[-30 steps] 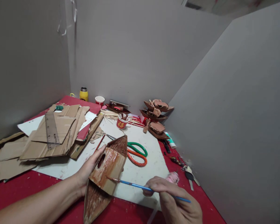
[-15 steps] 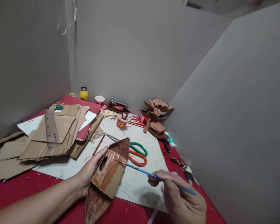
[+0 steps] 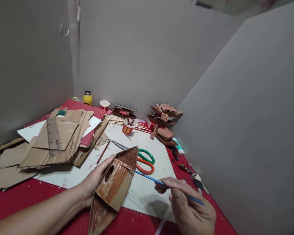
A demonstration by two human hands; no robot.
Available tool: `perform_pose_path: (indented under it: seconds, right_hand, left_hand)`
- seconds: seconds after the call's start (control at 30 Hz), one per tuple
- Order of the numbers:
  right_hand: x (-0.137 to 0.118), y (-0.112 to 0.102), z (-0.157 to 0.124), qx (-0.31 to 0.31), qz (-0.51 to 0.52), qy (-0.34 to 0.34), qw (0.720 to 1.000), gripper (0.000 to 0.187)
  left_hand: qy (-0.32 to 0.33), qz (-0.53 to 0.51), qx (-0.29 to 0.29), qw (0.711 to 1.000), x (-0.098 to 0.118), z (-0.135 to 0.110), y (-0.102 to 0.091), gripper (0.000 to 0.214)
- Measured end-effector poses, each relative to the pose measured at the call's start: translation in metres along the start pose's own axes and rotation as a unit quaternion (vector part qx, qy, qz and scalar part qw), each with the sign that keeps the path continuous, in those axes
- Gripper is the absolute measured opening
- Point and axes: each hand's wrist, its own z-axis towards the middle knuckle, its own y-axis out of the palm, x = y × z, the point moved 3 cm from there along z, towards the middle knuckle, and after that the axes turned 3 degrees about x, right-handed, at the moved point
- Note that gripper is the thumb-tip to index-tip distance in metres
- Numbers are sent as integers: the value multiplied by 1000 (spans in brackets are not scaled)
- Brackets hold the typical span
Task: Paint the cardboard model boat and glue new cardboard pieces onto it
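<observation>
My left hand (image 3: 94, 181) grips a cardboard boat model (image 3: 112, 189) from its left side, holding it tilted above the white sheet (image 3: 147, 192). The boat has a box-like cabin with a dark hole and is smeared with brown paint. My right hand (image 3: 188, 209) pinches a thin blue-handled paintbrush (image 3: 161, 184); the brush tip touches the far top edge of the cabin.
Green and orange scissors (image 3: 144, 161) lie just behind the boat. A red paper cup with brown paint (image 3: 127, 127), bamboo sticks (image 3: 117, 120), finished brown boats (image 3: 165, 125), stacked cardboard with a ruler (image 3: 56, 137), a yellow flask (image 3: 87, 98). Grey walls close in at back and right.
The brush tip moved from the near side of the cabin up to its far top edge. My right hand shifted right and slightly up; the boat tilted a little.
</observation>
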Motion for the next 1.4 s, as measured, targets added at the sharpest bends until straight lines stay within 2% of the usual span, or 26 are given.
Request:
perform_pose_path:
  seconds: [0.1, 0.27, 0.33, 0.47, 0.53, 0.7, 0.87, 1.03, 1.23, 1.4]
  right_hand:
    - [-3, 1, -1, -16, 3, -10, 1000, 15]
    - [-7, 3, -6, -93, 11, -57, 994, 20]
    - [-5, 2, -6, -82, 4, -61, 995, 21]
    - [3, -4, -7, -11, -27, -38, 999, 24]
    - [5, -7, -7, 3, -27, -36, 999, 26]
    - [1, -11, -9, -29, -36, -67, 997, 25]
    - [-2, -17, -12, -34, -69, -88, 993, 22]
    - [-3, -11, -10, -83, -80, -145, 983, 23]
    - [1, -13, -8, -31, -106, -113, 988, 30]
    - [-4, -9, -11, -99, -107, -160, 976, 35]
  left_hand:
    - [-6, -2, 0, 1000, -1, 1, -1, 48]
    - [13, -9, -3, 1000, 0, 2, -1, 40]
    - [13, -6, -6, 1000, 0, 1, -1, 39]
    - [-5, -13, -12, 1000, 0, -1, 2, 38]
    - [-14, -24, -18, 999, 0, -2, 2, 38]
    - [-20, -35, -34, 999, 1, -3, 3, 42]
    - [-20, -38, -20, 999, 1, -2, 1, 41]
    - [-31, -40, -20, 998, 1, -1, 0, 43]
    - [-32, -45, 2, 998, 0, -1, -1, 38]
    - [-26, -28, 6, 999, 0, -1, -1, 38]
